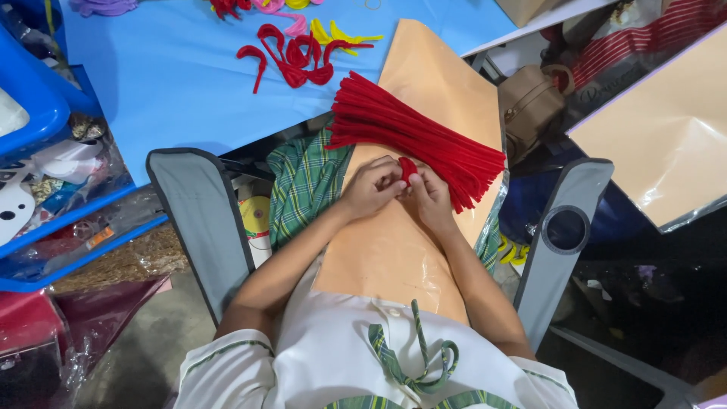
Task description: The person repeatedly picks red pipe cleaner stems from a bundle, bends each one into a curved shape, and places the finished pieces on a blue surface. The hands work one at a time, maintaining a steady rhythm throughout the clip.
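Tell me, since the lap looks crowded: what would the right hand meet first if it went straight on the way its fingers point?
Probably the left hand: the right hand points at it across the small red piece both pinch.

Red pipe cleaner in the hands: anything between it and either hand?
Nothing visible. The left hand and right hand both pinch the bent red pipe cleaner directly, over the orange sheet on the lap. The bundle of straight red pipe cleaners lies just beyond the fingers, not between.
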